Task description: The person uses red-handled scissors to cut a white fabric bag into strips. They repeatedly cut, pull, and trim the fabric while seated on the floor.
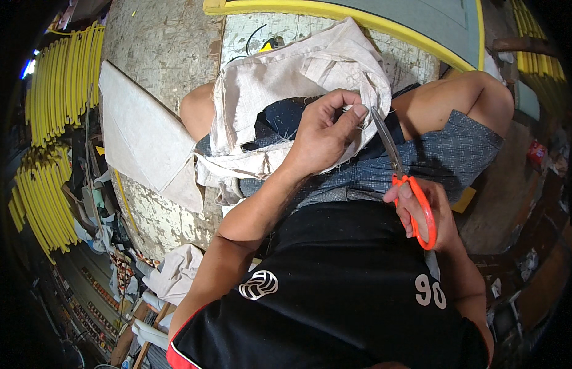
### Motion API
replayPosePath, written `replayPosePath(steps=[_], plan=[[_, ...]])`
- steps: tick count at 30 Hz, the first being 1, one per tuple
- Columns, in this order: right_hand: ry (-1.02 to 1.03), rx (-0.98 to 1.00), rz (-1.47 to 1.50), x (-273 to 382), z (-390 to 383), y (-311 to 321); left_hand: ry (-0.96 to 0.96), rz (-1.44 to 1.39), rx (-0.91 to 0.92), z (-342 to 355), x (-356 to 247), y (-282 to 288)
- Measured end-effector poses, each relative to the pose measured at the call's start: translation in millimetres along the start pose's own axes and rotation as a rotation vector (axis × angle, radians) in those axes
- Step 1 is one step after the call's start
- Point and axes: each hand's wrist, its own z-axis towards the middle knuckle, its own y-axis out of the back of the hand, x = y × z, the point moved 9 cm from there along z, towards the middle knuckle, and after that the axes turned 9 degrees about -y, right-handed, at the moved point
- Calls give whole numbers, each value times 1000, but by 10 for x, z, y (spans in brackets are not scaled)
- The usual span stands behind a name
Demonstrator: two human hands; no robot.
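Stretching out under the cloth, a worn board (166, 37) is mottled with flaked pale paint. Across it and over the folded legs an off-white cloth (261, 86) is spread, its broad upper part laid over the lap. At the left a pointed flap (144, 132) is draped on the board, crossed by a straight line like a crease or seam; whether it is one piece with the rest cannot be told for certain. The surface is matte and lightly wrinkled. In the middle a wide gap is framed by ragged edges, and dark fabric is seen through it. Along the lower side the material is narrowed into a twisted band, and toward the right it is gathered in layered folds. Below and beside it, patterned blue-grey shorts (449, 150) are partly covered.

By the left hand (323, 135) the right-hand edge of the cloth is pinched between thumb and fingers. In the right hand (436, 212) orange-handled scissors (396, 165) are gripped, the digits being passed through the loops. The blades are pointed at the pinched edge, close to the left thumb; whether the fabric is bitten cannot be told. Fine loose threads are strewn along the frayed borders.
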Motion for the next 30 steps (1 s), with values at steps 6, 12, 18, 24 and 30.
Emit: replayPosePath(steps=[6, 12, 18, 24, 30], plan=[[92, -117, 9, 47, -46, 43, -158, 224, 80, 42, -78, -6], [118, -64, -77, 71, -2, 53, -3, 45, 48, 14, 57, 23], [35, -76, -135, 55, 53, 50, 89, -342, -48, 13, 198, 25], [119, -100, -221, 116, 55, 69, 57, -97, 46, 4, 83, 38], [34, -162, -254, 136, 13, 84, 84, -275, 30, 18, 141, 10]])
